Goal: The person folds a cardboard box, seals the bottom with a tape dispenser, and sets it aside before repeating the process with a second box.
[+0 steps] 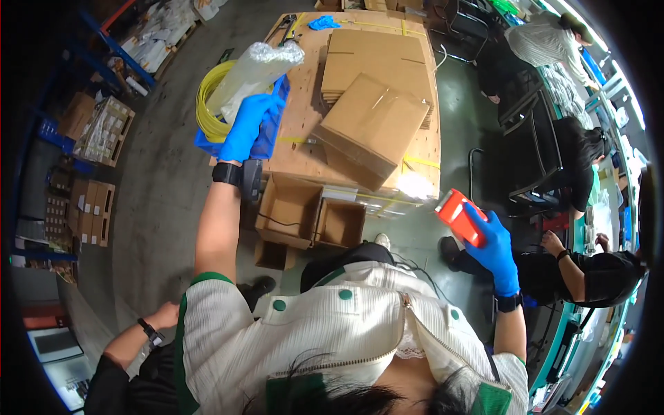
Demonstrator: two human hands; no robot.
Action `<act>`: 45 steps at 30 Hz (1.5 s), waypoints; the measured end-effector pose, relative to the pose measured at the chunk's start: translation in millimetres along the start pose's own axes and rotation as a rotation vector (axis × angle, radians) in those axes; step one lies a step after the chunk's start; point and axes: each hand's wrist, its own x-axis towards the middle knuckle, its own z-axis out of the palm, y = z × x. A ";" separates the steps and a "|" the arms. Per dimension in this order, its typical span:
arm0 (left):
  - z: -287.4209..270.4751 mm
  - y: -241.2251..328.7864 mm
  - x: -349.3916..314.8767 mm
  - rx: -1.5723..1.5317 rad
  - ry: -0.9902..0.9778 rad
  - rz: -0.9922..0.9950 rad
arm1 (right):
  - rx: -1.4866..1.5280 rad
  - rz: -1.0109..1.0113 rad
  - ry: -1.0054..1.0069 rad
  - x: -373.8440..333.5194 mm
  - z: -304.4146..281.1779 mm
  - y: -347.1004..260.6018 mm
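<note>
My left hand [250,126], in a blue glove, is closed around the lower end of a bundle of clear plastic wrap [252,72]. The bundle lies over a blue plastic bin [272,133] that also holds a coil of yellow strapping [205,104]. On the other side, my gloved right hand [492,249] grips a red handheld tool with a pale front end [459,216]; its exact kind is unclear. It is off the table's near right corner. Between my hands, a closed cardboard box [373,121] sits at an angle on the wooden table [297,155].
A stack of flattened cardboard [377,55] lies behind the box. Below the table's near edge stand open cartons [289,207]. A blue glove [324,23] rests at the far end. Co-workers sit along a bench to the right; another person's hand [164,315] shows at lower left.
</note>
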 end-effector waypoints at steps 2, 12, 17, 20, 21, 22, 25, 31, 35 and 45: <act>4.5 0.0 11.6 -0.002 -0.056 -0.026 | 0.012 0.054 -0.007 -13.2 -3.6 7.4; 17.1 -29.0 43.1 -0.050 -0.109 0.042 | -0.044 0.114 -0.061 -9.2 -1.8 15.5; 27.8 -25.5 45.1 -0.045 -0.145 0.048 | -0.139 0.081 -0.121 -8.1 -4.8 22.0; 27.4 -18.1 48.3 -0.034 -0.136 0.031 | -0.171 0.072 -0.132 -7.6 -5.6 21.8; 26.8 -17.9 47.9 -0.026 -0.128 0.021 | -0.169 0.068 -0.135 -5.0 -6.6 19.6; 25.9 -18.6 46.6 -0.024 -0.133 0.019 | -0.167 0.065 -0.138 -2.0 -8.5 16.9; 22.5 -19.4 50.1 -0.062 -0.092 0.006 | -0.199 0.061 -0.135 7.7 -17.4 12.7; 23.1 -16.1 43.4 -0.056 -0.052 0.029 | -0.226 0.065 -0.147 23.4 -24.7 1.4; 19.4 -14.6 44.4 -0.064 -0.019 0.051 | -0.261 -0.116 0.008 19.1 -8.5 17.8; 23.1 -11.0 33.6 -0.013 -0.034 0.062 | -0.191 0.084 -0.132 13.4 -15.3 3.3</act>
